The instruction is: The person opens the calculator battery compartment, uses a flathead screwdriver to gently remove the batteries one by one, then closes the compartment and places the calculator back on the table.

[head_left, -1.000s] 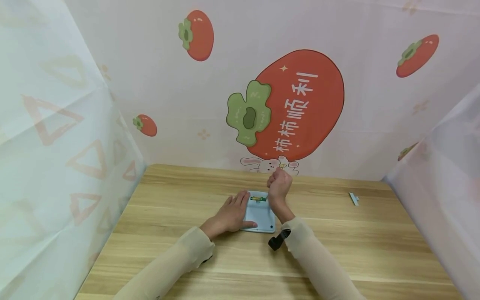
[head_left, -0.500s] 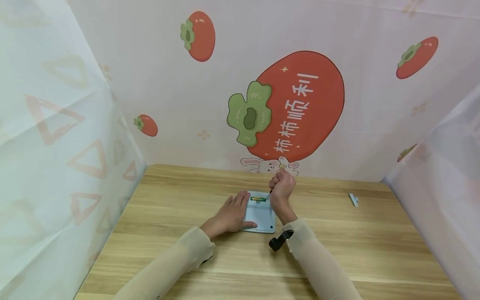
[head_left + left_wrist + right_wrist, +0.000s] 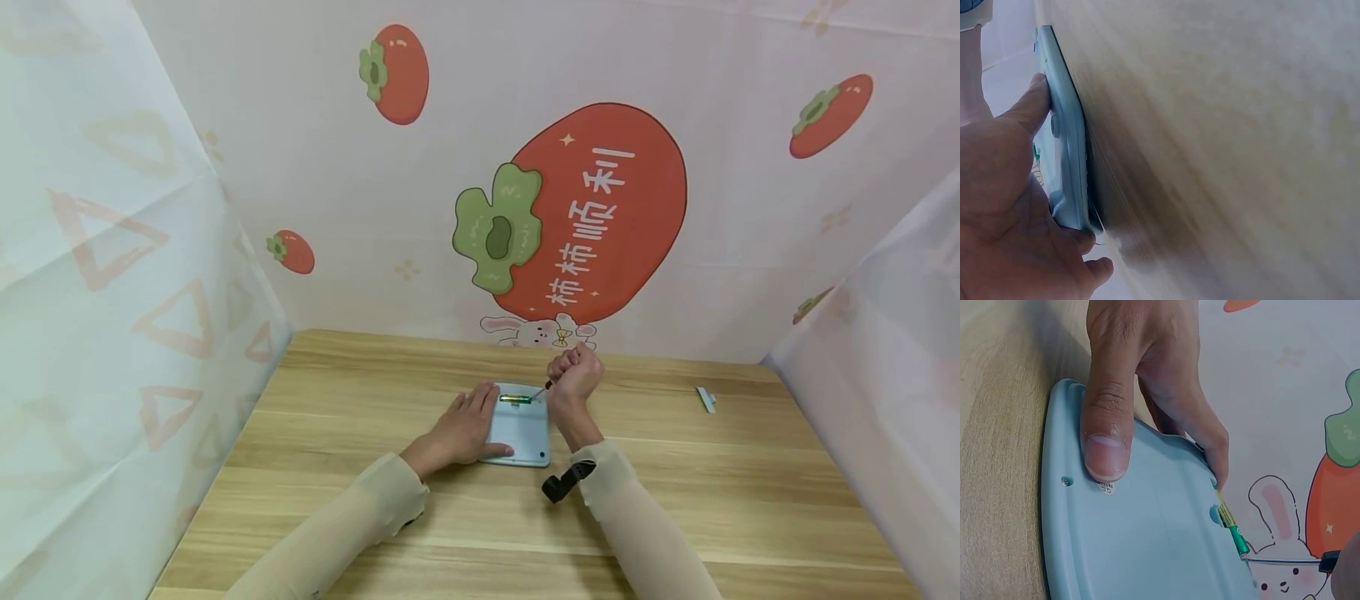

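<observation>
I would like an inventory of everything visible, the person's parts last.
Device: one, light blue, on the table
Sticker: one, white, on the device
Battery: one seen, green and yellow, in the device
Tool: one, silver and dark, tip at the battery
Flat piece: one, pale blue, table's right
Table: one, light wood, underneath
Sheets: three, whitish, behind and both sides
Fruit prints: five clear, red, green, back sheet
Rabbit print: one, white, below the largest fruit
Wrist unit: one seen, black, right cuff
Sleeves: two, beige, both arms
Left hand: one, on the device
Right hand: one, gripping the tool
</observation>
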